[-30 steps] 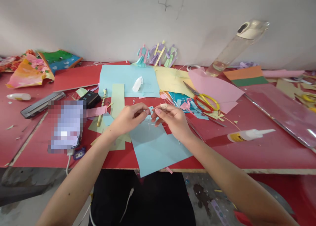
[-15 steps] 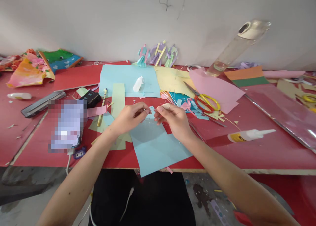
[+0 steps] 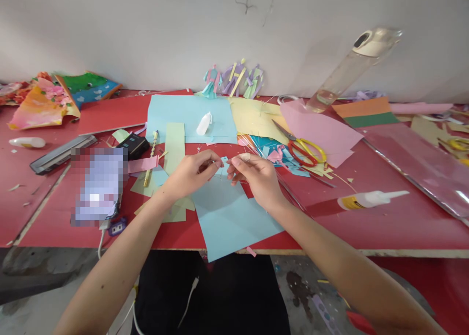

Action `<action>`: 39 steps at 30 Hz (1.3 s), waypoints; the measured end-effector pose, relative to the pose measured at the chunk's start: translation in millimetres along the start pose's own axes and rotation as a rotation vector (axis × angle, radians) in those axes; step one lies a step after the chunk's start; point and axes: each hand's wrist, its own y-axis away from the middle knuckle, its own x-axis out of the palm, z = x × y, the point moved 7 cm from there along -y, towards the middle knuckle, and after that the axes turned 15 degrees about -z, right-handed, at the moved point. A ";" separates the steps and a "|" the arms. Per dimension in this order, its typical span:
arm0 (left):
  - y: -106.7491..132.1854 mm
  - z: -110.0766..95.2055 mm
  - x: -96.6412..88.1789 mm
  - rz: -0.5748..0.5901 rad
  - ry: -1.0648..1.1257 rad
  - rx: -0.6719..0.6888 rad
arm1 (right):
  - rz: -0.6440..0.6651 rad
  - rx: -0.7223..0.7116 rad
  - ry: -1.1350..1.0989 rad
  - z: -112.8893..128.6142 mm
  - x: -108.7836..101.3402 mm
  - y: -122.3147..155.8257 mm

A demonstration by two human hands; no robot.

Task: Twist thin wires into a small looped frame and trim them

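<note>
Over a light blue sheet of paper, my left hand pinches what looks like a thin wire, which shows faintly below the fingertips. My right hand faces it a small gap away, thumb and forefinger pressed together; anything between them is too small to make out. Something pale shows on a finger of that hand. Behind the right hand lie a bundle of thin wires and a pink paper figure. Scissors with red and yellow handles rest to the right.
On the red table lie a glue bottle, a phone, a stapler-like grey tool, a pencil and paper scraps. A small white bottle lies farther back. Paper figures and a water bottle lean against the wall.
The fingertips of both hands have shifted very slightly, still pinched close together. The things on the table have stayed where they were.
</note>
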 end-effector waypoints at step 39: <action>0.5 -2.0 0.5 0.002 0.059 0.036 | 0.022 0.001 0.025 2.5 2.8 0.9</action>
